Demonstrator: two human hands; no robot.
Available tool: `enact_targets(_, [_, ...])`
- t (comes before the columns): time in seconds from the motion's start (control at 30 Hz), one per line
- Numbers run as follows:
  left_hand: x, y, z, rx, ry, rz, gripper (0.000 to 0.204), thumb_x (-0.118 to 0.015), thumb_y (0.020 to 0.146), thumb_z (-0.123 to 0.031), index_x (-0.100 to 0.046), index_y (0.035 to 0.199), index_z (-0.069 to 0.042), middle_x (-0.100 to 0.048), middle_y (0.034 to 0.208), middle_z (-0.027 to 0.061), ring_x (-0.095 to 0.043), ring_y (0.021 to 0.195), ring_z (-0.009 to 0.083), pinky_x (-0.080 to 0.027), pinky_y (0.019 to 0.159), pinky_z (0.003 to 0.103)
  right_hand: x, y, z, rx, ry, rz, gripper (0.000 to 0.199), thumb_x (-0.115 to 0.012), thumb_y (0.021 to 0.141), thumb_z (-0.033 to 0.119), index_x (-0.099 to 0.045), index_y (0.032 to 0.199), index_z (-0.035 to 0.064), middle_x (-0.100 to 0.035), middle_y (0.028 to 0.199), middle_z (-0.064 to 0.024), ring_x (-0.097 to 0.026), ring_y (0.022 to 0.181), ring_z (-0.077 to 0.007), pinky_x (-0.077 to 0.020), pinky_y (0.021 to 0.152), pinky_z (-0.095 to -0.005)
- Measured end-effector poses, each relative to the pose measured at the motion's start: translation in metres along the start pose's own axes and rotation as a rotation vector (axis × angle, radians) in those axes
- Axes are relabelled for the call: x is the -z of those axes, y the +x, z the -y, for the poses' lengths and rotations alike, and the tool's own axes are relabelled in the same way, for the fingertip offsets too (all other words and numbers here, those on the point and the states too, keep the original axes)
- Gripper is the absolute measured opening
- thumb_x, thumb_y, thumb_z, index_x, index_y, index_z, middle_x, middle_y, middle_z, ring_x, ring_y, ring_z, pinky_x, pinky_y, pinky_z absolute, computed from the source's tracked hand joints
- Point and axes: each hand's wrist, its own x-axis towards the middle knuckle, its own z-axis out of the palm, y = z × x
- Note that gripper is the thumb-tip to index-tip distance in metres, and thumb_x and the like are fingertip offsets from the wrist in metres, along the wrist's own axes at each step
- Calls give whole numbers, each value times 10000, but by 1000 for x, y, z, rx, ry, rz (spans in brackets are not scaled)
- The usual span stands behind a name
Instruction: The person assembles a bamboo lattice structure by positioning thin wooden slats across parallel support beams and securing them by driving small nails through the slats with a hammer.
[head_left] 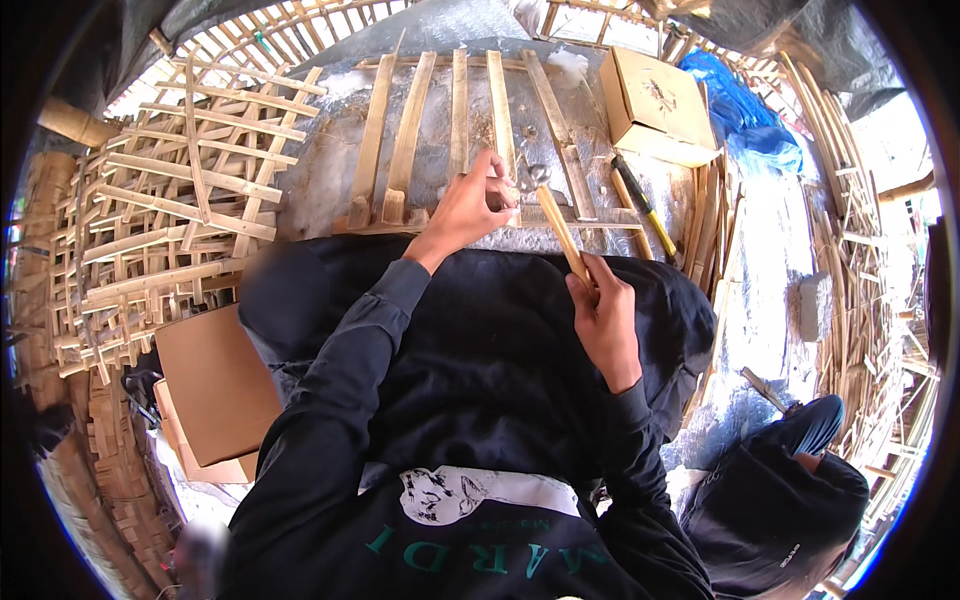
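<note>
Before my knees lies a ladder-like frame of several flat bamboo slats (pixel 407 130), joined to a crosspiece (pixel 610 216) along the near end. My left hand (pixel 465 205) is over this near end, beside the second slat from the right, its thumb and fingers curled in. Whatever its fingertips hold is too small to make out. In my right hand (pixel 606 315), closed around its lower end, is a pale wooden stick (pixel 563 232), slanting up and left toward the frame. Grey metal shows just past its far tip; whether the two are joined, I cannot tell.
Right of the frame lies a tool with a yellow-and-black handle (pixel 655 222), below a cardboard box (pixel 660 105) and blue plastic (pixel 735 105). Slatted bamboo panels (pixel 190 190) are stacked at left, above another cardboard box (pixel 218 390). A person in dark clothes (pixel 780 490) sits at lower right.
</note>
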Motion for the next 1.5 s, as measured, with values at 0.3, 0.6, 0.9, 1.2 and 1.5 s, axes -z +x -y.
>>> enact_targets(0.3, [-4, -1, 2, 45, -64, 4, 474, -776, 832, 5, -440, 1154, -84, -809, 957, 156, -807, 995, 306, -605, 891, 409, -4, -2, -20, 66, -41, 10, 239, -697, 1011, 23, -633, 1223, -66, -673, 916, -326, -652, 825, -529, -532, 699, -439])
enact_targets(0.6, [-5, 0, 5, 31, -23, -7, 449, -778, 828, -8, -464, 1142, -70, -809, 967, 145, -809, 944, 271, -609, 851, 382, -2, 0, -6, 30, -44, 10, 229, -681, 1006, 5, -629, 1217, -65, -672, 929, -322, -644, 873, -544, -530, 716, -473])
enact_targets(0.9, [-3, 1, 11, -58, 103, -40, 441, -790, 823, -10, -475, 1126, -70, -797, 920, 117, -810, 943, 260, -608, 849, 377, 4, 3, 8, 35, -51, -25, 234, -663, 1008, -3, -614, 1228, -64, -678, 980, -329, -644, 933, -549, -530, 754, -520])
enact_targets(1.2, [-5, 3, 17, -9, 58, -22, 443, -808, 816, -47, -489, 1121, -72, -808, 952, 117, -811, 936, 269, -608, 843, 378, 8, 5, 9, 123, -124, -5, 243, -651, 1007, -12, -605, 1240, -65, -688, 1021, -329, -647, 961, -552, -539, 786, -532])
enact_targets(1.5, [-3, 0, 4, 53, 10, 7, 447, -827, 811, -64, -494, 1109, -67, -800, 969, 104, -812, 962, 273, -612, 851, 377, 8, 5, 9, 95, -179, 65, 240, -648, 1013, -6, -608, 1242, -65, -691, 1028, -330, -641, 967, -553, -538, 791, -532])
